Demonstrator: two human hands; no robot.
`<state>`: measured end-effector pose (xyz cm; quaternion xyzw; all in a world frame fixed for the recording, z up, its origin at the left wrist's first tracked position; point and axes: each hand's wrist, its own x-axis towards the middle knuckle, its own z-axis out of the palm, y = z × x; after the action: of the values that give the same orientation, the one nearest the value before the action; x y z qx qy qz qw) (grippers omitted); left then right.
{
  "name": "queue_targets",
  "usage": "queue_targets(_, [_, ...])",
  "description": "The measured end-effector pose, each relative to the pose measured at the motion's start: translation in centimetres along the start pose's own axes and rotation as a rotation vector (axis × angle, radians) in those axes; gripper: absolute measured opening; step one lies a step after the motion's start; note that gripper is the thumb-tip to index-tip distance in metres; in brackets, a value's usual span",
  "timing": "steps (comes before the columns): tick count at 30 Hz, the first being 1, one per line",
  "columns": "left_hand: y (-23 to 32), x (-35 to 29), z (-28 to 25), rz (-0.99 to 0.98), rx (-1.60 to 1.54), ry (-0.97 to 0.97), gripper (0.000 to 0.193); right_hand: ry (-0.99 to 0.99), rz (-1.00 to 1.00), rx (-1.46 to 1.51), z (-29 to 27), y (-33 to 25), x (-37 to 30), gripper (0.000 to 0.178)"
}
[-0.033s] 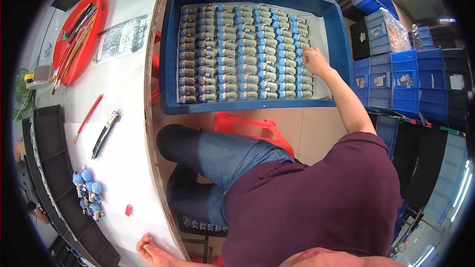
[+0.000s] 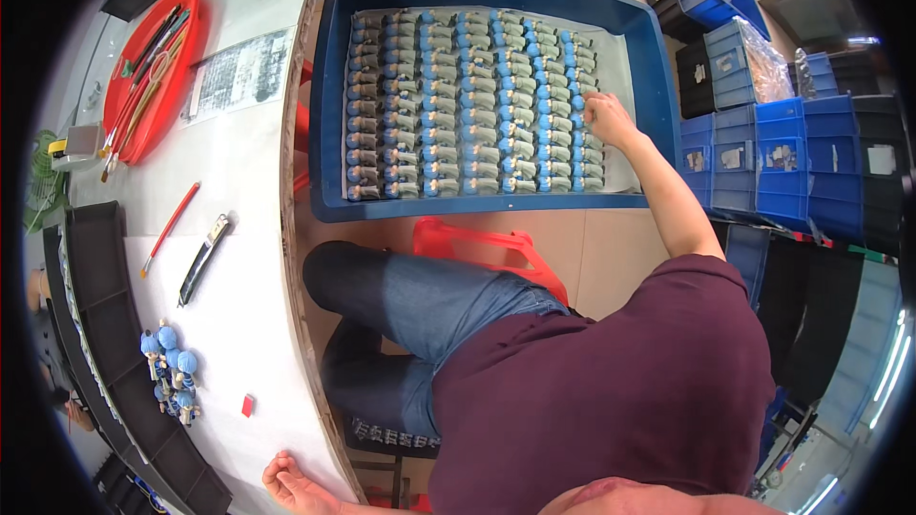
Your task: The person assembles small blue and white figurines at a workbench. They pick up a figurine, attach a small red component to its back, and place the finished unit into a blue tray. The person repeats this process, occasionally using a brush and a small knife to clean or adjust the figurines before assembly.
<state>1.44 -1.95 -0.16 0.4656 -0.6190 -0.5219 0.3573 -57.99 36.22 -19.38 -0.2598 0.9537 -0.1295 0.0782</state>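
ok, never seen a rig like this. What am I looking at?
No machine: just two bare hands, seen from a wide fisheye camera on the person's head, looking down, so straight edges bend. The right hand reaches into a blue tray of small blue-topped figures; whether it grips one, I can't tell. The left hand is at the white table, nothing visible in it. On that table: a red tray of brushes, a loose red-handled brush, a slim dark tool, a cluster of blue-topped figures and a small red block.
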Motion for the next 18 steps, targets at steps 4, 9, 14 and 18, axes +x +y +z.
queue_targets(4, [0.3,0.0,0.3,-0.002,-0.001,-0.008,0.014,-0.056,0.096,-0.016,-0.5,0.6,2.2,0.013])
queue_targets(9, [0.4,-0.2,0.4,-0.012,0.011,0.024,0.015,0.034,-0.011,-0.065,0.0,1.1,4.0,0.010])
queue_targets(14, [0.3,0.0,0.5,-0.004,-0.013,-0.001,0.015,-0.028,0.124,-0.065,-1.3,0.8,6.9,0.010])
queue_targets(18, [0.3,0.2,1.1,-0.010,-0.031,-0.004,0.014,0.254,-0.019,-0.112,0.0,2.9,9.1,0.003])
